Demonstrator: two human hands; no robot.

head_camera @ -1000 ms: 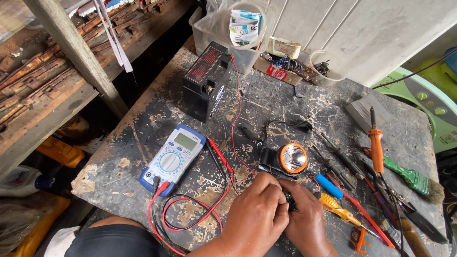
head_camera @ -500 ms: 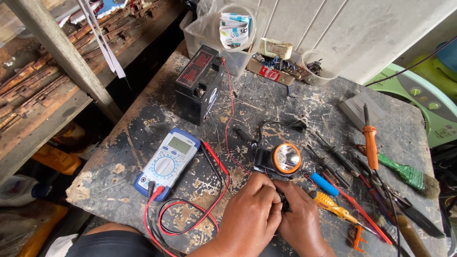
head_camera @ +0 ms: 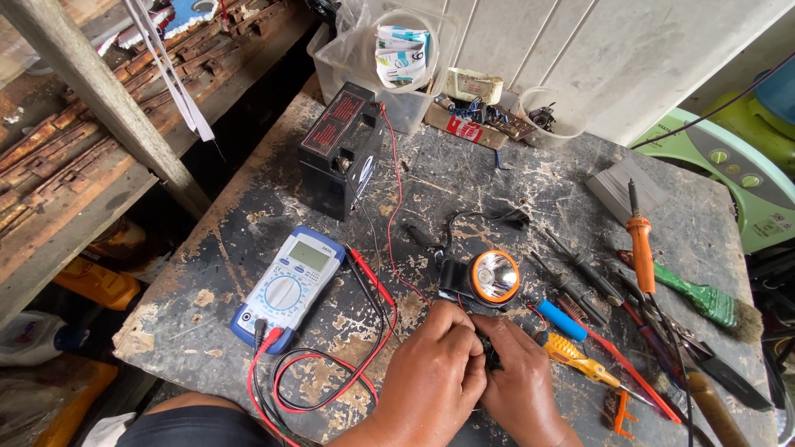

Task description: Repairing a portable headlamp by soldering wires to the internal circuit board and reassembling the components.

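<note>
You are working in bright, even daylight; it falls from above and the right, where the white wall panels [head_camera: 629, 50] nearly wash out; shadows on the scuffed worktable [head_camera: 464, 174] stay short and soft; the black battery [head_camera: 341, 149] casts a dark patch to its left, and the gap beneath the shelf is deep shade; the headlamp's lens [head_camera: 495, 275] catches a small glare; your view is sharp at centre, with wide-angle bending at the edges.
</note>
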